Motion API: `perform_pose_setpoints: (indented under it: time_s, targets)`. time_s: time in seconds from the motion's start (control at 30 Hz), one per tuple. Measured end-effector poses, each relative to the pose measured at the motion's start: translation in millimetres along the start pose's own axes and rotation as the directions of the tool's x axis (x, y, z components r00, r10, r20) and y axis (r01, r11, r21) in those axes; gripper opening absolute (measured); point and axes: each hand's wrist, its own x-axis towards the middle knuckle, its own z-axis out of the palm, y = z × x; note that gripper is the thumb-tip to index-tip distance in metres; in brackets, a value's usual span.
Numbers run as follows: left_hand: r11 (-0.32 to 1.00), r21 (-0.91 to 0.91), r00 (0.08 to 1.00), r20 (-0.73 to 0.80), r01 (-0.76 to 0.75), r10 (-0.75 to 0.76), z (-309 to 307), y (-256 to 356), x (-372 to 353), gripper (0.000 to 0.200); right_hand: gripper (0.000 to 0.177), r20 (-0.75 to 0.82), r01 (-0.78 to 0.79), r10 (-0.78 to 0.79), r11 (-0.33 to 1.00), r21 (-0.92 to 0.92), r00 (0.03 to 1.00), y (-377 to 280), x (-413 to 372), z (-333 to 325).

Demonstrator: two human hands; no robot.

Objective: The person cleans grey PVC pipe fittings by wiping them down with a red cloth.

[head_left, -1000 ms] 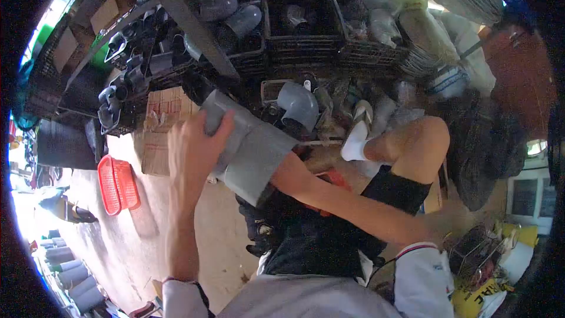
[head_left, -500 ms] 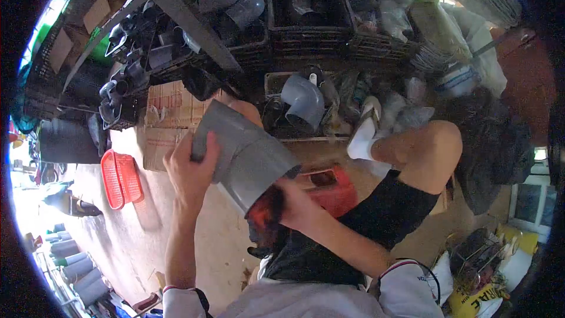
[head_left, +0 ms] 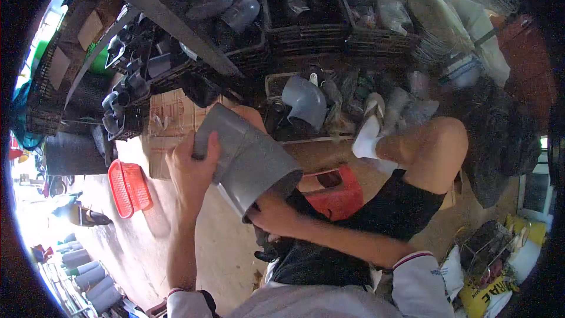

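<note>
While the left hand grips the upper end of a grey pipe fitting, the right hand is at its lower, open mouth. The fitting slants between the two hands, in front of the person's body. Beyond it, a black crate holds one grey piece; the crate to its left carries curved grey elbows, and the one to its right holds clear plastic bags. A red basket sits on the floor, its contents too small to tell.

The left thumb presses on the fitting's outside, the other fingers mostly hidden behind its edge. The right fingers run into the shadowed mouth, and whether they pinch anything cannot be told. The picture's dark round border cuts off a yellow bag at the lower right.

The fitting is smooth, matt and tubular, with a stepped ridge where the wider section begins. The basket has perforated plastic walls; near the left forearm stands a creased cardboard box.
</note>
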Motion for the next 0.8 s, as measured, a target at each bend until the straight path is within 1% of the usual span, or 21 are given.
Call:
perform_pose_setpoints:
  time_s: [0.03, 0.07, 0.1, 0.17, 0.2, 0.27, 0.37, 0.47, 0.53, 0.6, 0.67, 0.7, 0.73, 0.77, 0.8]
  targets:
    - [0.998, 0.06, 0.999, 0.022, -0.03, 0.028, 1, -1, 4, 0.035, 0.024, -0.12, 0.223, -0.255, 0.946, -0.234, 0.959, -2, 6, -9]
    - [0.991, 0.115, 0.997, 0.039, -0.065, 0.061, 3, -1, 12, 0.036, 0.021, -0.23, 0.326, -0.49, 0.798, -0.507, 0.841, -4, 12, -17]
    - [0.987, 0.15, 0.992, 0.114, -0.061, 0.044, 7, 2, 20, 0.038, 0.021, -0.11, 0.338, -0.509, 0.703, -0.625, 0.854, 8, 20, -31]
    - [0.974, 0.22, 0.965, 0.261, -0.053, -0.006, 16, 12, 38, 0.043, 0.021, 0.137, 0.383, -0.48, 0.463, -0.799, 0.867, 41, 27, -61]
    - [0.969, 0.241, 0.95, 0.309, -0.046, -0.031, 20, 17, 49, 0.044, 0.021, 0.245, 0.413, -0.405, 0.403, -0.817, 0.881, 40, 34, -80]
    - [0.959, 0.281, 0.909, 0.408, -0.035, -0.087, 31, 28, 70, 0.046, 0.022, 0.437, 0.486, -0.22, 0.289, -0.825, 0.872, 28, 41, -113]
    - [0.935, 0.315, 0.895, 0.445, -0.162, 0.005, 53, 34, 87, 0.042, 0.021, 0.475, 0.552, -0.424, 0.073, -0.831, 0.771, 17, 38, -131]
    - [0.934, 0.259, 0.823, 0.565, -0.246, 0.06, 72, 35, 101, 0.042, 0.025, 0.567, 0.581, -0.24, -0.014, -0.814, 0.788, 13, 28, -145]
    - [0.933, 0.247, 0.815, 0.574, -0.263, 0.078, 93, 36, 104, 0.039, 0.028, 0.405, 0.426, -0.316, -0.004, -0.905, 0.858, 28, 19, -144]
    - [0.927, 0.238, 0.815, 0.57, -0.289, 0.108, 106, 41, 104, 0.034, 0.032, 0.28, 0.319, -0.33, 0.07, -0.945, 0.901, 46, 16, -137]
    - [0.916, 0.235, 0.828, 0.538, -0.324, 0.155, 113, 45, 103, 0.031, 0.037, 0.19, 0.245, -0.267, 0.188, -0.951, 0.945, 57, 18, -129]
    - [0.91, 0.239, 0.838, 0.517, -0.338, 0.175, 118, 45, 101, 0.029, 0.039, 0.125, 0.171, -0.13, 0.438, -0.882, 0.984, 58, 15, -125]
    - [0.902, 0.242, 0.845, 0.495, -0.358, 0.203, 119, 46, 100, 0.028, 0.041, 0.088, 0.051, 0.026, 0.647, -0.761, 0.996, 54, 10, -124]
    - [0.896, 0.23, 0.826, 0.521, -0.381, 0.217, 120, 47, 100, 0.027, 0.044, 0.086, -0.101, 0.188, 0.796, -0.597, 0.978, 47, 5, -124]
    - [0.89, 0.219, 0.805, 0.547, -0.401, 0.228, 119, 49, 99, 0.027, 0.046, 0.11, -0.18, 0.271, 0.842, -0.509, 0.956, 31, 1, -122]
